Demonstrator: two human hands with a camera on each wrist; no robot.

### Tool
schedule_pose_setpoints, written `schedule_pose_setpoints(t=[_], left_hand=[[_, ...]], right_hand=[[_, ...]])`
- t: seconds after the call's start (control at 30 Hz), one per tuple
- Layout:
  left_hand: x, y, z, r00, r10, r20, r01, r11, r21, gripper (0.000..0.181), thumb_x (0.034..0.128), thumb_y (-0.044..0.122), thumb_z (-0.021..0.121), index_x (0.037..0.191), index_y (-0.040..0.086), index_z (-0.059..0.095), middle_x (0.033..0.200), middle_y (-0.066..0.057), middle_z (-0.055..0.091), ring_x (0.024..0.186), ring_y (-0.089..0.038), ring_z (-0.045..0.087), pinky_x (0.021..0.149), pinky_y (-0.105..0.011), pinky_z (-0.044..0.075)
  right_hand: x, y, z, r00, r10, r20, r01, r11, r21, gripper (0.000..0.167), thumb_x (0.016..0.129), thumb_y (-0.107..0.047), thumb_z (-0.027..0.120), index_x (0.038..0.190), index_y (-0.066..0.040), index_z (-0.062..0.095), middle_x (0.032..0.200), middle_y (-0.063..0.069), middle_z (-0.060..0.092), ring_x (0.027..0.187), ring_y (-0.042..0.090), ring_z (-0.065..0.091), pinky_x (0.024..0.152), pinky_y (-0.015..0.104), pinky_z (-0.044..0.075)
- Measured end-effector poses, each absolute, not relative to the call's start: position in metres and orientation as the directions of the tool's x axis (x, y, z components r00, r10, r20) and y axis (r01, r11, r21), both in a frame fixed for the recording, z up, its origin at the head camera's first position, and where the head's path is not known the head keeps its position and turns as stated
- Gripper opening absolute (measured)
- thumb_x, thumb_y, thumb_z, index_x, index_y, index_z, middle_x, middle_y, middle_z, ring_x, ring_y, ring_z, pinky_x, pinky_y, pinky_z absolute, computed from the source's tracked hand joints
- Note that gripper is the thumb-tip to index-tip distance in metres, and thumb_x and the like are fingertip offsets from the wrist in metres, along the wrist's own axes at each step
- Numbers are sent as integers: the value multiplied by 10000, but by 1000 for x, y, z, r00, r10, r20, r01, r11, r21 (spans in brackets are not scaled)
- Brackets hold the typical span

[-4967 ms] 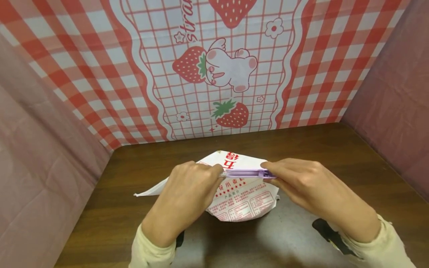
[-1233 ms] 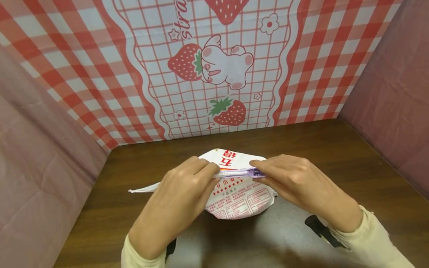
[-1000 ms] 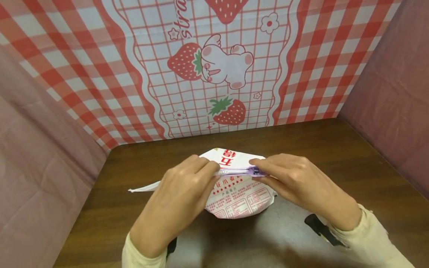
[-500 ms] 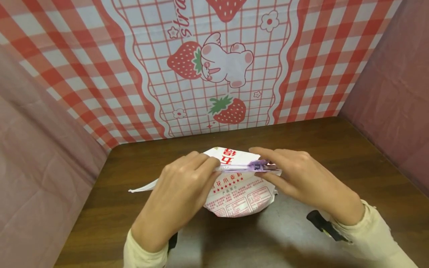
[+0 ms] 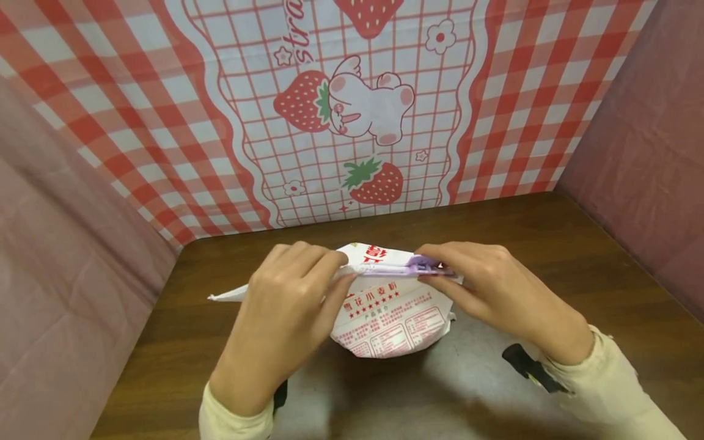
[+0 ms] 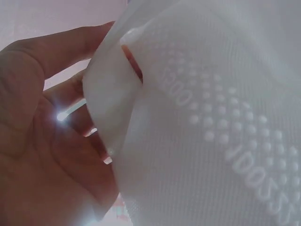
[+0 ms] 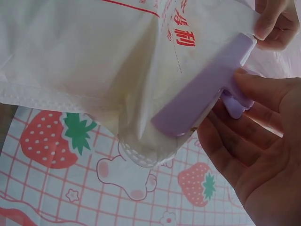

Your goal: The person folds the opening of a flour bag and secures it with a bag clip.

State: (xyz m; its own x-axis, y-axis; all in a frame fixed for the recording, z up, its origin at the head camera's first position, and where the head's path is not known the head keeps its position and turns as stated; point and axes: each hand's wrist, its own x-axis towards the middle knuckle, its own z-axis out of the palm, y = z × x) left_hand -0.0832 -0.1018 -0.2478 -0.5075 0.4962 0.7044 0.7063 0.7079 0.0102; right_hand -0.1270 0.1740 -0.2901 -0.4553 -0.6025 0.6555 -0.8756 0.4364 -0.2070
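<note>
A white flour bag [image 5: 393, 321] with red print stands on the table, its top folded into a narrow edge. Along that edge lies a purple bag clip [image 5: 385, 269], its long jaw flat against the bag in the right wrist view. My right hand [image 5: 492, 284] pinches the clip's handle between thumb and fingers. To its left, my left hand [image 5: 286, 305] pinches the bag's top edge near the clip's far end. White embossed bag material [image 6: 188, 141] fills much of the left wrist view, beside the left thumb and fingers. A pale bag corner [image 5: 228, 295] sticks out left of the left hand.
The dark wooden table [image 5: 550, 244] extends around the bag. A red checked cloth with strawberries [image 5: 379, 183] hangs behind it. Pink cloths [image 5: 643, 134] flank both sides. A black strap [image 5: 530, 366] sits at the right wrist.
My left hand has shifted a little left along the bag's top edge. My right fingers have spread wider on the clip, and its handle shows more. The clip has risen slightly in view.
</note>
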Motion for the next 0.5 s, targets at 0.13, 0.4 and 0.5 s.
schedule_pose_setpoints(t=[0.13,0.4,0.5], left_hand=[[-84,-104,-248,-533,481,696,694,720,33,154,904,182,717,967,42,711,902,-34,711,861,-215,640,786,-383,478],[-85,-105,-250,-541,479,691,687,725,36,164,919,188,702,1001,47,712,919,-33,714,879,-220,639,819,-397,466],[-86,-105,-249,-530,464,710,685,728,36,176,920,176,702,1034,42,711,963,-49,713,920,-245,635,859,-423,451]], right_hand=[[-129,174,-291,-464,-595,657,-870,447,-210,322,968,-310,656,1166,-57,677,1022,-8,712,874,73,663,723,261,556],[-132,173,-292,-444,-581,682,-875,446,-190,434,1025,-423,494,1189,-60,666,1040,-14,709,870,59,645,715,274,554],[-134,174,-293,-463,-578,672,-869,445,-216,333,985,-295,632,1208,-50,654,1069,-10,702,882,56,634,730,253,549]])
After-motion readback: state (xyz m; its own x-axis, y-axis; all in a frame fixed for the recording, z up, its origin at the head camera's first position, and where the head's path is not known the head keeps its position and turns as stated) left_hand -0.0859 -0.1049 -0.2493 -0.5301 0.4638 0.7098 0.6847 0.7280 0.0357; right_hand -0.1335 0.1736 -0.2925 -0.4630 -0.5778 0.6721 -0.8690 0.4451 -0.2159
